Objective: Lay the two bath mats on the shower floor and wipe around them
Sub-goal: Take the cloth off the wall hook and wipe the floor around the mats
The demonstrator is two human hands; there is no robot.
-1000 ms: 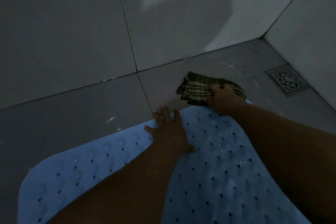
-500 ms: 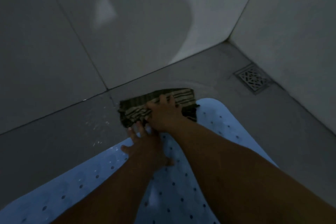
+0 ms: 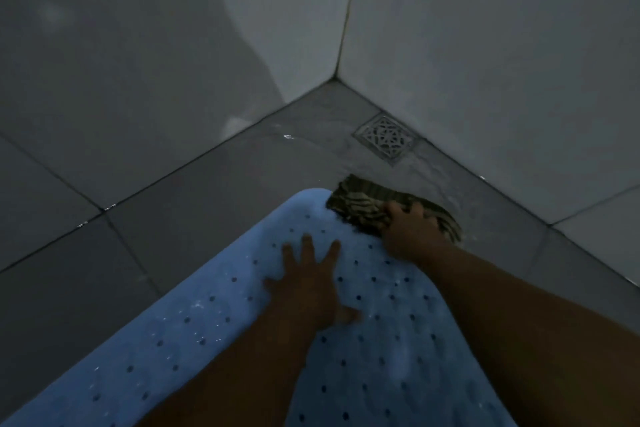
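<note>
On the left the grey tiled floor [image 3: 86, 274] runs up to the left wall [image 3: 121, 62], with wet glints along the grout line where the two meet. The blue mat [image 3: 207, 340] lies flat on the floor, dotted with small holes, its rounded far end pointing toward the corner. I see only this one mat.

My left hand [image 3: 308, 284] rests palm down on the mat near that far end, fingers spread and straight, grip released, pressing the mat flat.

Just right of it, my right hand [image 3: 408, 229] sits on a striped cloth [image 3: 360, 204], fingers curled over its bunched folds, so this grip is grasping the cloth. The cloth lies on the wet floor, touching the mat's far right edge, and part of it is hidden under my hand.

Beyond the cloth, near the corner, a square metal drain [image 3: 386, 140] is set into the floor, close against the right wall [image 3: 502, 62]. The floor around it looks streaked with water.
</note>
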